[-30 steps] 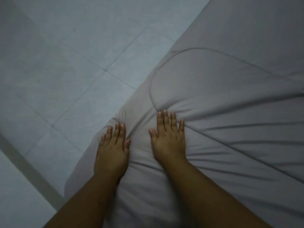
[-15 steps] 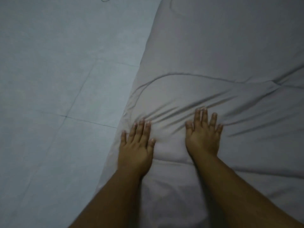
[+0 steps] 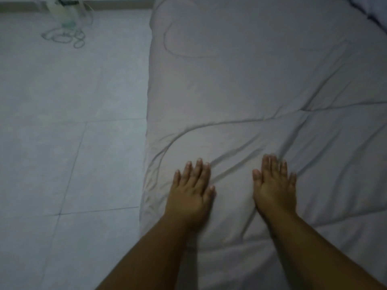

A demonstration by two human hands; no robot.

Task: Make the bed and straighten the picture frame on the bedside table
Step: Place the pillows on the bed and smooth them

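A pale grey quilted comforter [image 3: 261,84] covers the bed and fills the right of the view, with creases fanning out ahead of my fingers. My left hand [image 3: 191,191] lies flat on it near the bed's left edge, fingers straight. My right hand [image 3: 274,185] presses flat on the comforter a little to the right, fingers straight and close together. The picture frame and bedside table are out of view.
Light tiled floor [image 3: 69,132] runs along the bed's left side. A clear plastic item with a looped cord [image 3: 65,32] lies on the floor at the far left by the wall. Something dark shows at the top right corner [image 3: 377,15].
Both hands have slid forward along the comforter, staying flat. The view has swung so the bed's edge now runs straight up, and the floor item has come into sight.
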